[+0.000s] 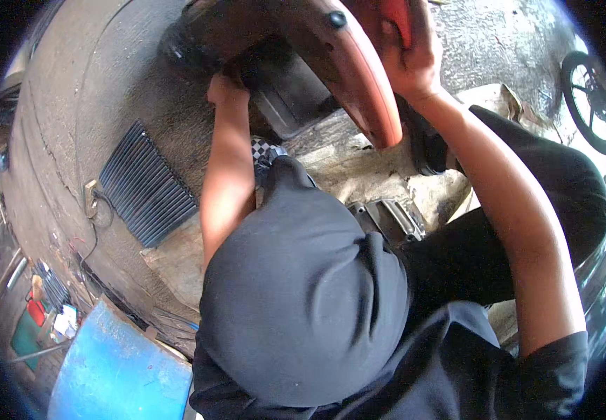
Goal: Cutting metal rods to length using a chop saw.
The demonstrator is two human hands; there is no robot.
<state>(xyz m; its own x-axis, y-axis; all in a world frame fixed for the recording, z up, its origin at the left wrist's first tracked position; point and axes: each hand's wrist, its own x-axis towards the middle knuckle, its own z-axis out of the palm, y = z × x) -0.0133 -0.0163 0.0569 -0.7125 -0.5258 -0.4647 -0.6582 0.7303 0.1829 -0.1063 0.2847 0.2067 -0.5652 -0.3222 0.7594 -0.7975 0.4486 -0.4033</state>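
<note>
A large curved, dull red vehicle body panel (pixel 369 87) fills the top middle, with a round black plug (pixel 337 19) on it. Inside its curve sits a dark box-shaped part (pixel 290 98). My right hand (pixel 418 61) is closed around the panel's right side, beside a bright red piece (pixel 396 22). At the left, my left hand (pixel 228 88) is curled by the panel's dark underside; its fingertips and whatever they hold are lost in shadow. A grey metal part (pixel 390 220) lies below the panel, next to my bent leg.
A black slatted mat (pixel 147 187) lies at left, by a cream socket (pixel 92 199) with a cord. Under the panel spreads a dirty pale sheet (pixel 366 168). A blue surface (pixel 122 371) stands at lower left. Far right is a black spoked wheel (pixel 592 103).
</note>
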